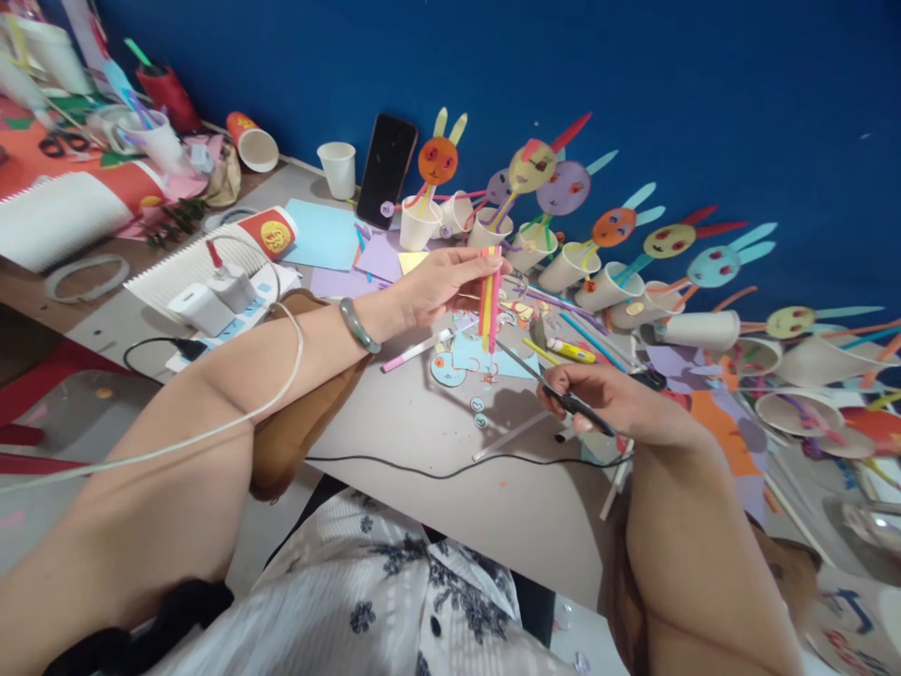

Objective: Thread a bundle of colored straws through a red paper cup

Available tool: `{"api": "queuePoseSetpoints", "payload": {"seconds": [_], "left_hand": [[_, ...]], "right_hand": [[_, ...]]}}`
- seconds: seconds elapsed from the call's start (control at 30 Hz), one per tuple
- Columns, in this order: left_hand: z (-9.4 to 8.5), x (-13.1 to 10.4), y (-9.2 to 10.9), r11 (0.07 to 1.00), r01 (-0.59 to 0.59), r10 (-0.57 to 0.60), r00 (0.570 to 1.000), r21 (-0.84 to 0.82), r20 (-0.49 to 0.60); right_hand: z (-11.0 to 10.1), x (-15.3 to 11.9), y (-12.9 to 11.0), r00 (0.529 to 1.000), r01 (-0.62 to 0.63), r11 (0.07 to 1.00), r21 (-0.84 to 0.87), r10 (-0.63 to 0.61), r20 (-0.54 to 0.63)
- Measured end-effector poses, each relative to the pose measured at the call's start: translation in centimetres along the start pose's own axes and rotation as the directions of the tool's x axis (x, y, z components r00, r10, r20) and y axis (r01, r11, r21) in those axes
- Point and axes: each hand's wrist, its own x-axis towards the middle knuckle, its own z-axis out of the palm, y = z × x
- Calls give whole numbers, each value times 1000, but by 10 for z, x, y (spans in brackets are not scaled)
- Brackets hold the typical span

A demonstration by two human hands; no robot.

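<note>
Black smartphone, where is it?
In the head view, the black smartphone stands left of centre by the blue wall, between a white paper cup and an orange paper rabbit.

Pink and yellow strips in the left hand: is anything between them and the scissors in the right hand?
Nothing visible: the scissors in the right hand point openly toward the strips' lower end, below the left hand. Blue paper lies beneath.
</note>
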Motion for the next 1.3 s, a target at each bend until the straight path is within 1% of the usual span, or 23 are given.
{"api": "queuePoseSetpoints", "payload": {"seconds": [0.23,0.4,0.53,0.7,0.9,1.07,1.3], "left_hand": [[2,-2,-4,1000,-6,6,1000,-5,17],[2,-1,-7,1000,-20,20,1000,0,-21],[3,0,-7,1000,-24,24,998,-8,-57],[4,-1,-6,1000,-17,16,995,-14,-94],[4,-2,-6,1000,-14,12,995,-19,-94],[5,-1,-6,1000,-14,12,995,-25,-97],[5,-1,-7,1000,-18,17,997,-20,-73]], "right_hand": [[7,5,0,999,-15,997,73,12,47],[11,9,0,999,1,995,97,-5,40],[12,9,-2,1000,14,998,67,-15,16],[12,10,-5,1000,-12,999,45,11,9],[12,12,-5,1000,24,1000,4,-24,-9],[14,13,-8,1000,13,1000,-20,-13,-21],[16,14,-12,999,26,999,-45,-24,42]]}}
